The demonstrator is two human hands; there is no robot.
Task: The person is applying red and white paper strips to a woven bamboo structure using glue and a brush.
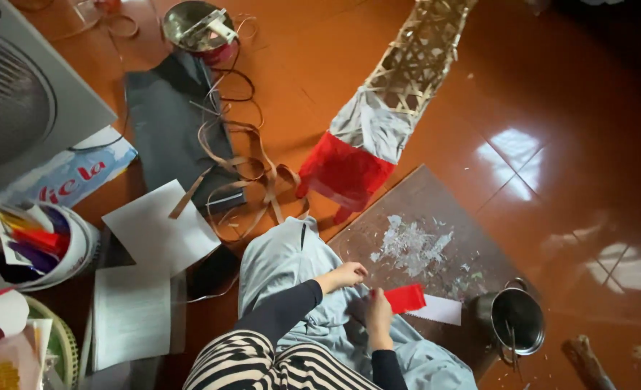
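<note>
Two hands working red paper over a lap, on a glossy orange-brown tiled floor.

The right hand [378, 312] pinches a red paper piece [406, 297] just above a white paper strip [436, 309]; the left hand [345, 274] is loosely curled beside it, and whether it holds anything cannot be told. Both lie over a scrap-flecked brown board [436, 217], with a small metal pot [515, 318] at its right edge. To the left are white sheets [158, 227] and a white tub of coloured paper [42, 249]; beyond them, a flat blue-and-white package with red lettering [71, 173] under a grey fan [24, 101]. Farther off lies a woven bamboo frame [414, 65], part-covered in red and silver paper.
</note>
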